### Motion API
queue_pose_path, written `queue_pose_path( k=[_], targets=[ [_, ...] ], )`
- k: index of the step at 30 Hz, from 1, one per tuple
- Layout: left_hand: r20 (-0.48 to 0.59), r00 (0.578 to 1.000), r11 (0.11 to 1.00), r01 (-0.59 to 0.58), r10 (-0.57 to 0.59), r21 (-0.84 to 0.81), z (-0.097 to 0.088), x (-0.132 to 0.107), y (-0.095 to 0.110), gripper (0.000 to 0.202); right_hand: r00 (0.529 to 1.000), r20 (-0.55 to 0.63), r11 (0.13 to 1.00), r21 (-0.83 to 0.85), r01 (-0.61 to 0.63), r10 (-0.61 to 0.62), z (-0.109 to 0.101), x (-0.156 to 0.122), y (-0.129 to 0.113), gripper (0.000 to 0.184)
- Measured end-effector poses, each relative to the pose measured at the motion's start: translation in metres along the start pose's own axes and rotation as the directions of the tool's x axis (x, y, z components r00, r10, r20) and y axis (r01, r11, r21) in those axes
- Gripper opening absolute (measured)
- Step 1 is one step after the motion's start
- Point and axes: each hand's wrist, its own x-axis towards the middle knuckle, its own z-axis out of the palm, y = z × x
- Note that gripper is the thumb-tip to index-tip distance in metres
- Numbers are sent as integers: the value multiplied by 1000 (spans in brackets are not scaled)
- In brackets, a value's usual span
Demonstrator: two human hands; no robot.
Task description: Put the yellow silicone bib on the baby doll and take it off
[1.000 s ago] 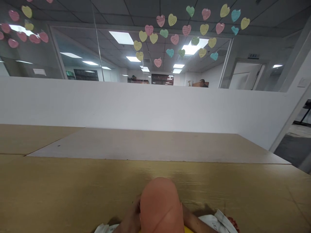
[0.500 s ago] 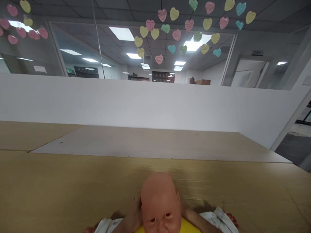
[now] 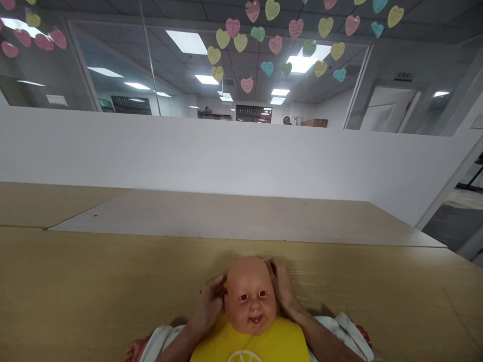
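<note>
A baby doll (image 3: pixel 251 281) lies on its back on the table, its bald head away from me. Over its chest is a yellow bib (image 3: pixel 260 344) with a white citrus-slice outline, cut off by the lower edge. My left hand (image 3: pixel 210 301) is beside the head on the left, fingers curled, with a bit of yellow at the fingertips. On the other side, my right hand (image 3: pixel 281 281) reaches behind the head, also with a sliver of yellow by its fingers. Both appear to grip the bib's neck ends, though the fingertips are partly hidden. White sleeves (image 3: pixel 335 329) cover the doll's arms.
The wooden table (image 3: pixel 94 281) spreads to both sides, with a paler panel (image 3: pixel 241 213) behind it. A low white wall (image 3: pixel 226 156) topped by glass closes off the back. Heart-shaped notes (image 3: pixel 275 45) dot the glass, and a person's head (image 3: pixel 287 120) shows beyond.
Both hands have come up from behind the doll's head, so their fingers now show. The doll's face and more of the bib have come into view. The camera has tipped slightly downward.
</note>
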Motion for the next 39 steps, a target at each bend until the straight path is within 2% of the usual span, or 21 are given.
queue_pose_path(
  k=[2, 5, 9, 14, 20, 24, 26, 28, 31, 34, 37, 39],
  targets=[
    [-64, 998, 998, 7, -3, 65, -2, 3, -7, 52, 999, 55, 993, -121, 10, -3, -7, 1, -1, 37],
    [-148, 989, 987, 49, -26, 152, -5, 8, -14, 51, 996, 82, 938, -347, 3, 27, -16, 0, -7, 36],
    [-146, 989, 981, 65, -38, 184, -5, 13, -18, 52, 991, 109, 851, -525, -5, 73, -25, -2, -19, 30],
    [-117, 992, 957, 77, -45, 280, -4, 16, -19, 57, 985, 158, 820, -572, 36, 67, -29, -4, -21, 20],
    [-92, 996, 925, 39, -5, 378, -2, 16, -18, 54, 982, 176, 813, -580, 44, 73, -28, -4, -16, 23],
    [-71, 997, 911, 10, 21, 411, -3, 16, -24, 47, 975, 194, 827, -563, 19, 109, -27, -3, -17, 24],
    [-108, 993, 900, 10, 41, 436, -7, 18, -27, 41, 972, 193, 845, -534, -11, 135, -27, 0, -16, 26],
    [-189, 977, 888, -4, 103, 460, -14, 19, -25, 37, 974, 174, 860, -508, -37, 145, -29, 6, -15, 28],
    [-245, 939, 898, -122, 243, 422, -24, 15, -8, 37, 989, 124, 874, -487, -14, 85, -43, 14, -19, 28],
    [-189, 928, 912, -250, 321, 325, -24, 3, 22, 38, 989, 131, 932, -344, 116, -74, -70, 12, -41, 31],
    [-156, 853, 834, -423, 499, 353, -9, -15, 53, 28, 941, 260, 967, -78, 242, -214, -96, -9, -80, 33],
    [-89, 778, 732, -538, 622, 418, 6, -28, 74, 20, 881, 404, 968, 84, 235, -248, -104, -30, -107, 28]
  ],
)
